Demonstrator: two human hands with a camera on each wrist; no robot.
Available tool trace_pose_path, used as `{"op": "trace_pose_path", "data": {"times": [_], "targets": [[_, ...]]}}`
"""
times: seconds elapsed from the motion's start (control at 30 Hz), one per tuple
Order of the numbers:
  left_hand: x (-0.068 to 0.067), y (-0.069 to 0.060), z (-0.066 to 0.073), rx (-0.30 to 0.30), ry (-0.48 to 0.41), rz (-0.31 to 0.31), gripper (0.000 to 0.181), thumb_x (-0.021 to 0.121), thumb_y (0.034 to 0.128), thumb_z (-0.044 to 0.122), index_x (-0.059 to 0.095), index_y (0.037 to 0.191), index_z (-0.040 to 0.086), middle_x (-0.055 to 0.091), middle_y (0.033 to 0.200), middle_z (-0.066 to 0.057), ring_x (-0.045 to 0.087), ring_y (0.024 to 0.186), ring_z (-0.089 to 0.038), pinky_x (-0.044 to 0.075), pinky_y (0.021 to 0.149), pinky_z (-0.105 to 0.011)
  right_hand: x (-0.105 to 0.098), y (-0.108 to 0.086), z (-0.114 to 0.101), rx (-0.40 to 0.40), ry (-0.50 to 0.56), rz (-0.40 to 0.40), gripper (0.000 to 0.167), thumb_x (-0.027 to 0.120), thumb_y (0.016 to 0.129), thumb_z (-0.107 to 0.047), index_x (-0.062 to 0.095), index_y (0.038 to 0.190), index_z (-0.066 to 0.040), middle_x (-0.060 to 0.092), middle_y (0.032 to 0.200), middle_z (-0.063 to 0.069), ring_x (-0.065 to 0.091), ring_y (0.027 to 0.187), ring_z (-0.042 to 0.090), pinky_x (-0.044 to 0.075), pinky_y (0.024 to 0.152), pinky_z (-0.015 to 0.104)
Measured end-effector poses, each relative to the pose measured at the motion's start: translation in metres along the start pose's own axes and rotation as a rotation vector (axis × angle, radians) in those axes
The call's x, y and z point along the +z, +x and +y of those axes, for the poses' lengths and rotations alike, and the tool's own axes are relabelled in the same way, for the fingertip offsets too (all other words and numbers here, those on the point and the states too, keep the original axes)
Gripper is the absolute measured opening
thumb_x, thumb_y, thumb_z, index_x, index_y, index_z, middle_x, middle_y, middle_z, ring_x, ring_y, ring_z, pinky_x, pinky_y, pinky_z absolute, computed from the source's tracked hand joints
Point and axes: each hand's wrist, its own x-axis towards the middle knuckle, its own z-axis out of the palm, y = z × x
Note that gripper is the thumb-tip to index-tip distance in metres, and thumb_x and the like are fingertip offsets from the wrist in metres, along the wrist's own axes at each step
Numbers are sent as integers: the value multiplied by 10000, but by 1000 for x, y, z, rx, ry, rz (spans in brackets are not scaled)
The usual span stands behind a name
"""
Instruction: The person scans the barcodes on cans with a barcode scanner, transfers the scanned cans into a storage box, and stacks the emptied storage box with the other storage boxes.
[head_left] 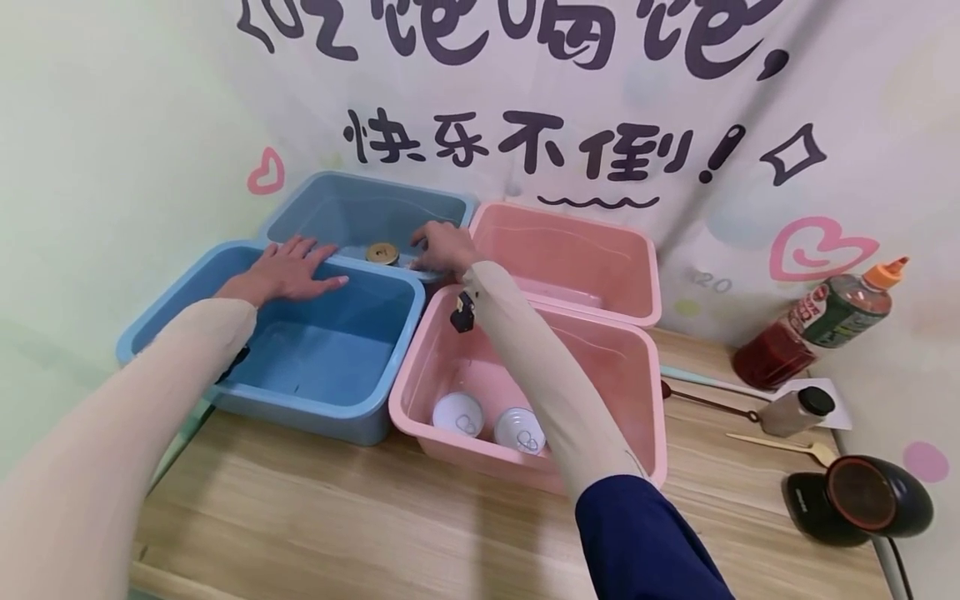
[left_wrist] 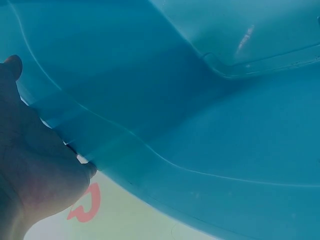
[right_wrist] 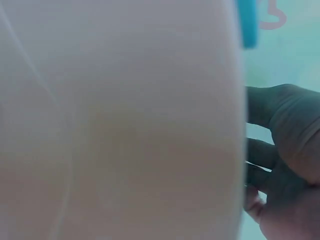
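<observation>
With fingers spread, my left hand [head_left: 288, 271] rests on the rim between the front blue bin [head_left: 322, 404] and the back blue bin [head_left: 330, 187]. The left wrist view has this hand [left_wrist: 42, 160] at the edge of a blue bin [left_wrist: 165, 120]. My right hand [head_left: 444, 247] reaches into the right end of the back blue bin, fingers bent and apart, beside a round gold can [head_left: 382, 253] but not touching it. In the right wrist view, a pink bin wall [right_wrist: 125, 120] hides the fingertips of this hand [right_wrist: 290, 150].
Two pale cans [head_left: 458, 414] lie in the front pink bin [head_left: 652, 400], under my right forearm. Behind it stands another pink bin [head_left: 570, 217]. To the right are a red sauce bottle [head_left: 772, 354], a black-capped jar [head_left: 791, 412], utensils and a black device [head_left: 862, 500].
</observation>
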Motion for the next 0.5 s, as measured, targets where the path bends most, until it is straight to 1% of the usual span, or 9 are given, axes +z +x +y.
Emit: {"op": "trace_pose_path", "data": {"times": [0.07, 0.13, 0.2, 0.3, 0.4, 0.5], "targets": [[1, 0, 0, -3, 1, 2, 836, 418, 988, 597, 168, 1587, 69, 103, 1627, -312, 38, 1483, -552, 38, 1188, -720, -5, -3, 0, -24, 48, -4, 512, 761, 896, -239, 608, 1377, -158, 602, 1387, 74, 584, 1168, 204, 507, 1009, 344], [1, -1, 0, -4, -1, 7, 836, 419, 988, 599, 170, 1587, 73, 107, 1626, -311, 45, 1482, -552, 39, 1187, -720, -12, -7, 1, -61, 57, -4, 523, 768, 890, -221, 603, 1377, -129, 587, 1398, 95, 577, 1210, 225, 516, 1017, 345], [1, -2, 1, -4, -4, 10, 836, 420, 987, 602, 172, 1587, 74, 109, 1625, -311, 48, 1481, -551, 41, 1187, -720, -19, -12, 3, -107, 34, 9, 521, 764, 892, -220, 601, 1375, -113, 579, 1404, 109, 552, 1255, 235, 507, 1035, 344], [2, -1, 0, -2, -3, 6, 845, 415, 984, 613, 173, 1586, 72, 106, 1626, -311, 42, 1482, -551, 38, 1186, -722, -27, -20, 4, -154, 17, 12, 532, 755, 899, -212, 585, 1392, -105, 560, 1428, 124, 529, 1302, 255, 500, 1049, 352], [3, 3, -3, 4, -3, 2, 882, 397, 968, 657, 170, 1585, 68, 97, 1625, -317, 25, 1483, -555, 26, 1183, -725, -36, -31, 7, -178, 20, 20, 559, 761, 895, -216, 568, 1408, -103, 547, 1458, 121, 525, 1323, 252, 489, 1071, 355], [4, 5, -4, 2, -5, 1, 892, 395, 964, 667, 168, 1585, 68, 91, 1622, -322, 19, 1479, -562, 22, 1181, -728, -44, -44, 8, -211, 28, 35, 573, 767, 891, -226, 563, 1413, -102, 547, 1469, 107, 530, 1325, 247, 479, 1089, 363]]}}
